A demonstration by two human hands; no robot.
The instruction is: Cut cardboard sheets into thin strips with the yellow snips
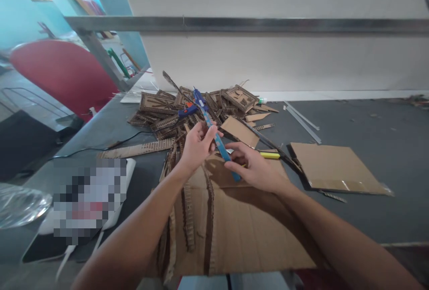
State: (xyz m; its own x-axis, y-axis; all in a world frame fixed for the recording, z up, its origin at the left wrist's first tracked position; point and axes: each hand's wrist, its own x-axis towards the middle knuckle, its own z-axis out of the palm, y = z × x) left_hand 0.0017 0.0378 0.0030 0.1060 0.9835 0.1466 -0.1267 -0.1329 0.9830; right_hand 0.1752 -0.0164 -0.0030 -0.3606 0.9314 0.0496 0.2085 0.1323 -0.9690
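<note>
A long, thin blue ruler (220, 147) is held at a slant above a large cardboard sheet (258, 232). My left hand (198, 143) pinches it near its middle. The fingers of my right hand (250, 165) close round its lower end. A yellow tool (270, 155) shows just beyond my right hand; its near end is hidden by the fingers. Narrow corrugated strips (188, 218) lie along the left part of the sheet. Beyond my hands sits a blue glue gun (188, 111) on a heap of cut cardboard pieces (157, 102).
On the right of the dark table (362, 124) lie a cardboard rectangle (338, 167) and white sticks (303, 124). A blurred device with white cables (90, 200) and clear plastic (20, 205) are at the left. A red chair (60, 73) stands beyond. A metal rail (234, 25) crosses behind.
</note>
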